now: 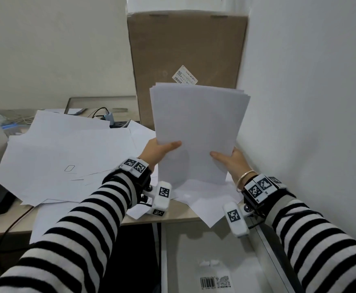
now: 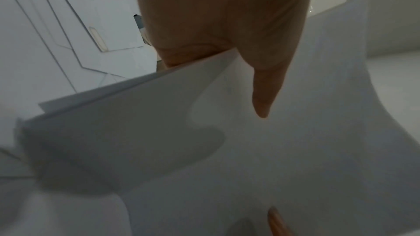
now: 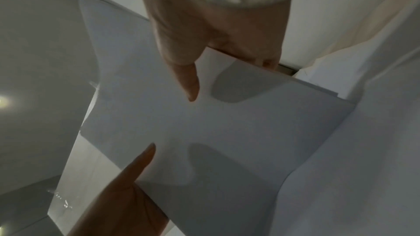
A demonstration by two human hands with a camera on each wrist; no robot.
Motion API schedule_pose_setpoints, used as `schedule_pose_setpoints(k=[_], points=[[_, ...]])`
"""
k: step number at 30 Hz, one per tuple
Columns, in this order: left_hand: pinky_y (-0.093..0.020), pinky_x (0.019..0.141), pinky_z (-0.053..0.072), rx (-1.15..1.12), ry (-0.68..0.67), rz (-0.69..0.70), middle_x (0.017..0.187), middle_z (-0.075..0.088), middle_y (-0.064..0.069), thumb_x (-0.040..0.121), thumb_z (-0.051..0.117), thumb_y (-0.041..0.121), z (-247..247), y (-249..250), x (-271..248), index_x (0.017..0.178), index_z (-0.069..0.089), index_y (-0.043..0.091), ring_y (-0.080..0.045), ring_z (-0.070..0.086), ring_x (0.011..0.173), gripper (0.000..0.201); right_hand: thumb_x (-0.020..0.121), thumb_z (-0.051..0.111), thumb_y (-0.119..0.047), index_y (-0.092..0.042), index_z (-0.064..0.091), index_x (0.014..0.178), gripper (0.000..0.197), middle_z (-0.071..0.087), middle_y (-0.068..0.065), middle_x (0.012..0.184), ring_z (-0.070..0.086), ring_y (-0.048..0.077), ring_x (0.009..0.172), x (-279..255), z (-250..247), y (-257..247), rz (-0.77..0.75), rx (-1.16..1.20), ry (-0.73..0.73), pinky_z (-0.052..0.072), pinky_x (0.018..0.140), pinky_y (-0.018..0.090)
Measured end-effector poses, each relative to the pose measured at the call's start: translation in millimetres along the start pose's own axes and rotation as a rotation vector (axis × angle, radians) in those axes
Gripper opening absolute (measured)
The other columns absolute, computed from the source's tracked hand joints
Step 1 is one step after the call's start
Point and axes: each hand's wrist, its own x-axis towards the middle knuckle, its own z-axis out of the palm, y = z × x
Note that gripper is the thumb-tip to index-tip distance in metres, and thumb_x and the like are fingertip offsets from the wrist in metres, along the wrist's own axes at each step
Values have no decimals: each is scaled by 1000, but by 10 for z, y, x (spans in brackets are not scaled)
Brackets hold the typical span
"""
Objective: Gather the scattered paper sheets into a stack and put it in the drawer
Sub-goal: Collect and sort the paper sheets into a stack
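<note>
A: Which way is the paper stack [image 1: 198, 132] pointing?

B: It is standing nearly upright, long axis running from 6 o'clock up to 12, leaning a little toward 1, its bottom edge resting on loose sheets [image 1: 67, 153] at the desk's [image 1: 172, 216] right end.

A: And who is holding it?

B: Both hands. The left hand [image 1: 159, 151] is pinching the lower left edge, thumb lying across the front, fingers hidden behind. The right hand [image 1: 232, 160] is doing the same at the lower right edge, thumb on the front.

A: How many stacks and sheets?

B: One stack; its sheets are too many to count. More loose sheets are lying overlapped toward 9 o'clock, count unclear.

A: Anything else?

B: One cardboard box [image 1: 185, 60] is standing at 12 o'clock behind the stack.
</note>
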Motion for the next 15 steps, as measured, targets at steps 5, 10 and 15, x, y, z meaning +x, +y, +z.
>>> schedule_pose_setpoints(k=[5,10,15], points=[[-39,90,54,-28,78,26,108,70,-13,82,73,14,63,34,12,96,69,13,-28,68,97,15,82,69,-12,-15,63,104,23,69,9,104,66,28,97,4,85,-97,-5,-15,24,52,91,41],[-43,96,51,-19,74,-75,112,69,-12,81,73,13,-10,-167,39,104,67,9,-29,66,103,24,81,67,-7,-16,62,107,28,68,10,110,64,30,102,10,-10,47,77,-83,-34,49,96,44],[-47,98,49,21,93,-139,112,69,-12,74,79,25,18,-391,37,112,66,6,-30,66,103,45,89,59,-13,-12,64,104,15,66,11,109,62,32,105,-29,-126,226,108,-260,-70,48,97,44]])
